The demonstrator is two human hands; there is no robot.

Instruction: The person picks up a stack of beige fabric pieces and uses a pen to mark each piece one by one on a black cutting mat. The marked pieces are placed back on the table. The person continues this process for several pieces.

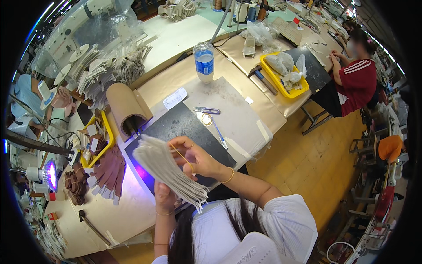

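My left hand grips from below a thick stack of flat grey cut pieces, fanned out over the black mat. My right hand sits on top of the stack and stretches a thin yellow rubber band across it with the fingers. Both wrists wear thin gold bracelets. The lower end of the stack hangs above my white shirt.
On the table lie a blue pen, small clippers, a water bottle, a cardboard roll, brown cut pieces, a yellow tray and a hammer. A person in a red shirt sits at right.
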